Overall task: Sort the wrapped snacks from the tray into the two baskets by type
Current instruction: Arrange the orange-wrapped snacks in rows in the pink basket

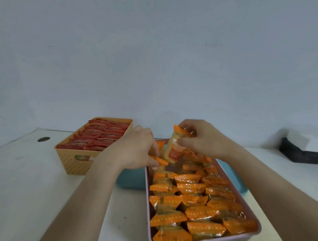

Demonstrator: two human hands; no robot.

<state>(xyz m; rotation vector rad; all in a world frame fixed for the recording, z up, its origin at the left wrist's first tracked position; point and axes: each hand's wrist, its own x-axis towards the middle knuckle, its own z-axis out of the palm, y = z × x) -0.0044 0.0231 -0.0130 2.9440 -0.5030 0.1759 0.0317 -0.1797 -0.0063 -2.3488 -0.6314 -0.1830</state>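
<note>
Placing step: the right hand (206,138) pinches an orange snack (175,148) upright over the far end of the pink basket (147,192), and the left hand (135,148) pinches another (159,160) beside it. Next, I judge, both must be lowered into the gap there. Red snacks (99,136) fill the orange basket (72,162). White surface (42,188), bare pale wall (157,56).

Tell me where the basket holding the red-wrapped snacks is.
In the head view, the orange basket stands on the white table at far left, just left of the blue tray and the pink basket.
</note>
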